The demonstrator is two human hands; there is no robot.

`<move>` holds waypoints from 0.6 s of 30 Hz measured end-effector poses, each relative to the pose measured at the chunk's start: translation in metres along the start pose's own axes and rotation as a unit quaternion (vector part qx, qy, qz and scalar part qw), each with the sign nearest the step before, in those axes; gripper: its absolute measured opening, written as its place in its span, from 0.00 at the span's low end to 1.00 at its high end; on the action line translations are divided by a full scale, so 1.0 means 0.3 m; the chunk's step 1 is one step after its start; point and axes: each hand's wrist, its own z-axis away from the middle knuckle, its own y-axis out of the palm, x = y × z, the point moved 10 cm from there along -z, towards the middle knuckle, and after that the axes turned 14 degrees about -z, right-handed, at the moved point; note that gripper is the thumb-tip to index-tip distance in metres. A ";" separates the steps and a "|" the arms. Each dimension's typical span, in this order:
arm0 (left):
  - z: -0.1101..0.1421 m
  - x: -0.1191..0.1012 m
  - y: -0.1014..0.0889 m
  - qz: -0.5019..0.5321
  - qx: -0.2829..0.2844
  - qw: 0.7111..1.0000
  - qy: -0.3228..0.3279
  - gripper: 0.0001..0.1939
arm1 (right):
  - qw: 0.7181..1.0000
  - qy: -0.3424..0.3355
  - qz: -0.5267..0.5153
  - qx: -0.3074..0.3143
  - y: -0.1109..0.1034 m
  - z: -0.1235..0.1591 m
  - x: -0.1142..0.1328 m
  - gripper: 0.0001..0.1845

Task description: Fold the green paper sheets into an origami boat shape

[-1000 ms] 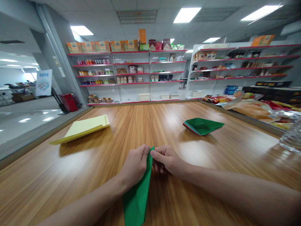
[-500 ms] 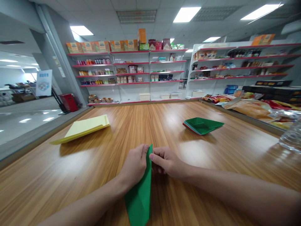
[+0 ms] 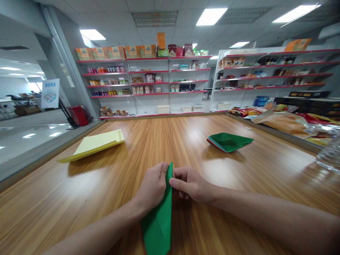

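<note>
A long folded sheet of green paper [image 3: 160, 225] stands between my hands, its narrow tip pointing away from me. My left hand [image 3: 154, 186] wraps round its left side near the tip, thumb on top. On the right edge, my right hand [image 3: 190, 184] pinches the paper between thumb and curled fingers, a little below the tip. The fingers behind the paper are partly hidden. Farther off to the right lies a nested stack of folded paper [image 3: 230, 142], green on top with blue and red layers below.
Yellow paper sheets [image 3: 99, 143] lie at the left of the wooden table [image 3: 164, 131], one edge curled up. Clear plastic [image 3: 330, 156] rests at the right edge. Packaged goods [image 3: 284, 122] sit beyond the right border. Stocked shelves [image 3: 148, 83] stand behind the table.
Almost nothing differs. My right thumb has slid slightly down along the paper's right edge; both hands stay on the green paper.
</note>
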 end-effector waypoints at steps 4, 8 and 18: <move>0.002 -0.002 0.000 0.010 0.002 1.000 -0.002 0.22 | 1.000 -0.017 0.003 0.006 0.004 0.000 0.019 0.18; 0.001 -0.010 0.000 0.005 0.007 1.000 -0.004 0.21 | 1.000 -0.008 -0.009 0.012 0.014 -0.001 0.015 0.20; -0.001 -0.004 -0.001 0.010 0.004 1.000 -0.010 0.21 | 0.998 0.040 -0.009 0.043 0.065 0.014 0.008 0.24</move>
